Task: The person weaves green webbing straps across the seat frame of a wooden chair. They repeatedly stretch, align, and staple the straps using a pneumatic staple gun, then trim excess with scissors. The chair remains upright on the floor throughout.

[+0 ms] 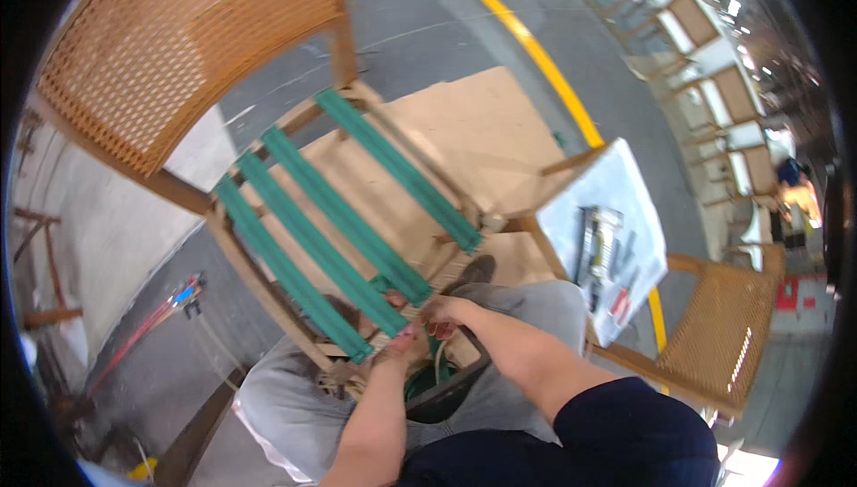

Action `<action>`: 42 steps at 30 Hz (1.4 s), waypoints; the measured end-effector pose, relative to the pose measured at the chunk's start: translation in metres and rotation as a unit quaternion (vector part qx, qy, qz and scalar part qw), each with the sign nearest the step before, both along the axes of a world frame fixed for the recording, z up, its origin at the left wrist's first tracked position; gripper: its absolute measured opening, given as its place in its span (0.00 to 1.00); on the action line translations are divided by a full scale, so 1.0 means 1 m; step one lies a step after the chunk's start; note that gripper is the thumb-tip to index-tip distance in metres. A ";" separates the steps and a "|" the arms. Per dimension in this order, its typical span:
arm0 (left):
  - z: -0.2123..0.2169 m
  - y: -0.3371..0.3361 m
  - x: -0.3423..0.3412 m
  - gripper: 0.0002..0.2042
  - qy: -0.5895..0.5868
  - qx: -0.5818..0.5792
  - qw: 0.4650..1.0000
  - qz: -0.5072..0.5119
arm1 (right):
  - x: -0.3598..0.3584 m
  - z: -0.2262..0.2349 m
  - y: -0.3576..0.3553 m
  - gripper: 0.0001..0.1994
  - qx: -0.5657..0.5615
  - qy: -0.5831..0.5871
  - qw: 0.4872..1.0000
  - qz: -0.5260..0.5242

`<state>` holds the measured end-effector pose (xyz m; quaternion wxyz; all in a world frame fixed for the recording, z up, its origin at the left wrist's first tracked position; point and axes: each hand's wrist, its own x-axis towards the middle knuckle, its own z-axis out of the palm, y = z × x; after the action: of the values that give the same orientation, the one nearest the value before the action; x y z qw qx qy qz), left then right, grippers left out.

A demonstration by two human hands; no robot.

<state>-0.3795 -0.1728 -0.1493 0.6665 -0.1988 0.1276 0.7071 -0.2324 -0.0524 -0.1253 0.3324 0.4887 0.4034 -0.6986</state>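
Note:
A wooden chair frame (308, 344) lies tilted across my lap, its seat opening crossed by several green webbing straps (402, 174). At the near rail, my left hand (394, 344) is closed at the end of one green strap. Beside it on the right, my right hand (449, 312) has its fingers curled in against the same rail. What the right fingers hold is hidden. Loose green webbing (438, 353) hangs just below the hands, by a dark open container (444, 398) between my legs. The chair's woven cane back (196, 58) rises at the far left.
At my right, a pale-topped seat (638, 219) carries a metal tool (603, 246) and smaller items. Another cane-backed chair (719, 331) stands beyond it. Cardboard (482, 121) covers the floor ahead, near a yellow line (544, 54). A red hose (134, 335) lies at left.

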 end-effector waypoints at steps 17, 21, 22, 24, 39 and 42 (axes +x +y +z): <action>0.048 0.011 -0.008 0.13 0.034 -0.193 0.981 -0.006 | 0.280 0.158 0.151 0.12 0.525 -0.250 0.761 -0.287; 0.040 0.013 -0.007 0.12 -0.009 -0.128 0.992 0.015 | 0.278 0.184 0.144 0.17 0.592 -0.161 0.706 -0.354; 0.036 0.013 -0.008 0.11 -0.024 -0.141 0.990 0.014 | 0.272 0.197 0.140 0.19 0.630 -0.131 0.694 -0.324; 0.023 0.003 -0.013 0.11 0.025 -0.135 0.990 0.012 | 0.236 0.234 0.130 0.23 0.627 -0.074 0.722 -0.283; 0.017 0.009 -0.006 0.13 0.067 0.008 0.998 0.017 | -0.026 0.259 -0.030 0.11 0.302 0.140 0.934 -0.127; 0.020 0.009 -0.008 0.16 0.082 -0.012 0.997 0.007 | -0.038 0.248 -0.036 0.13 0.327 0.101 0.938 -0.065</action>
<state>-0.3875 -0.1642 -0.1296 0.6460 -0.1490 0.1892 0.7243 -0.2701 -0.0889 0.1229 0.0658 0.5228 0.6079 -0.5940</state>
